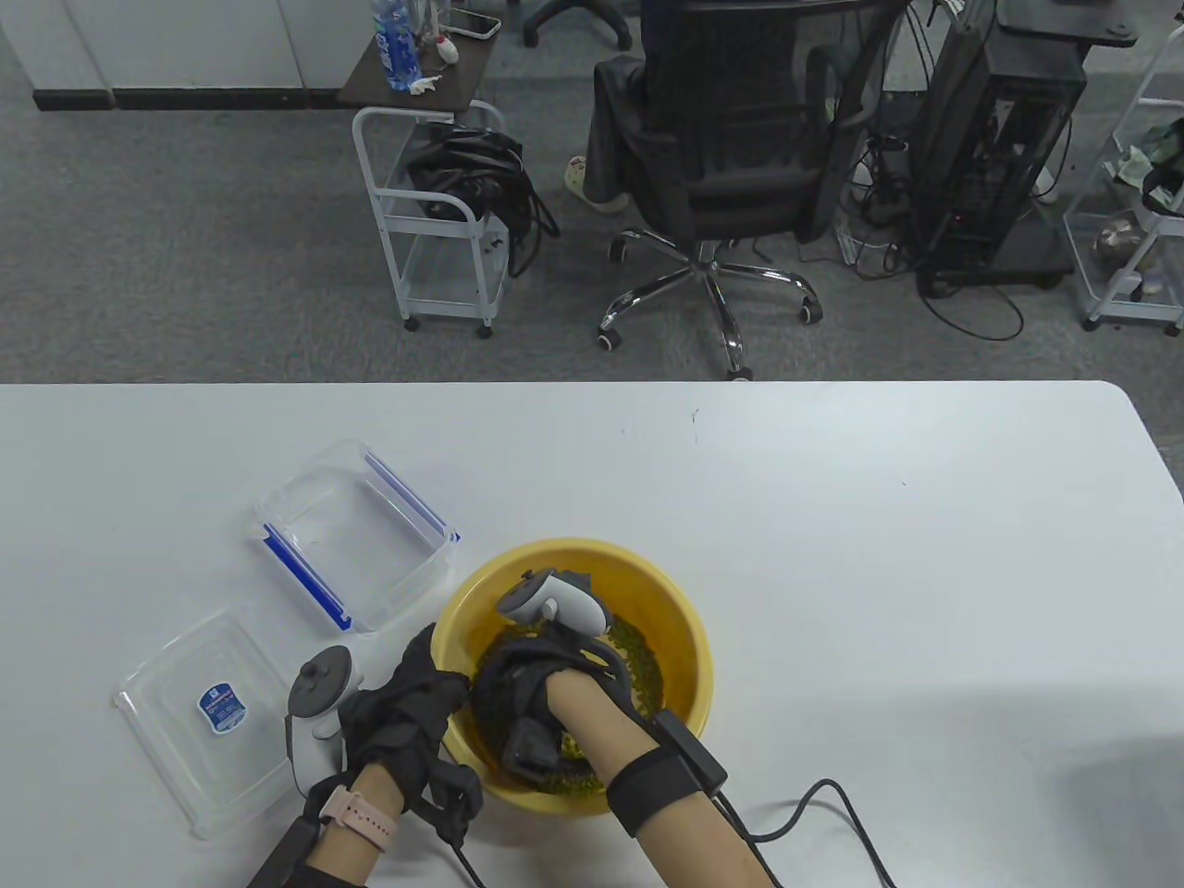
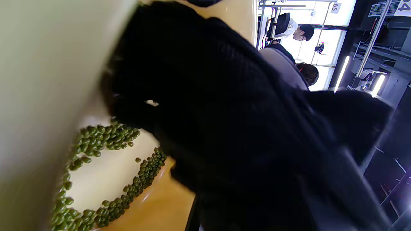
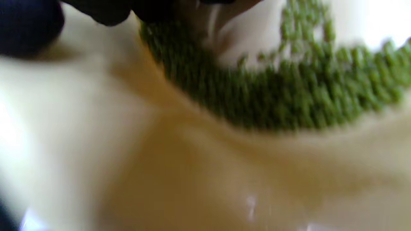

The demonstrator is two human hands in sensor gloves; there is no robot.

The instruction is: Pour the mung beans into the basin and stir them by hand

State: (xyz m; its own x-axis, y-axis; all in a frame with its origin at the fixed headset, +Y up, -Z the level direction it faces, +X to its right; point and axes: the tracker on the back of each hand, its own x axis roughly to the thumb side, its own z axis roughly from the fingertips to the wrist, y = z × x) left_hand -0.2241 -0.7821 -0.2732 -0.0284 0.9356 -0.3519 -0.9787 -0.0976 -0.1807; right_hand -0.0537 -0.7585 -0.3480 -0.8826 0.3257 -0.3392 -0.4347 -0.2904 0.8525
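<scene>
The yellow basin (image 1: 689,620) stands near the table's front edge with green mung beans (image 1: 640,659) spread over its bottom. My left hand (image 1: 407,717) holds the basin's left rim, its fingers curled over the edge. In the left wrist view the black glove (image 2: 208,112) fills most of the frame above a ring of beans (image 2: 96,141). My right hand (image 1: 518,689) is down inside the basin among the beans. The right wrist view is blurred: dark fingertips (image 3: 29,25) hang spread over the beans (image 3: 289,96) and the basin wall (image 3: 192,176), holding nothing.
An empty clear container (image 1: 356,532) with blue clips sits left of the basin, and its clear lid (image 1: 208,717) lies nearer the front left. A black cable (image 1: 819,814) trails from my right forearm across the table. Chair, carts and a computer stand beyond the far edge.
</scene>
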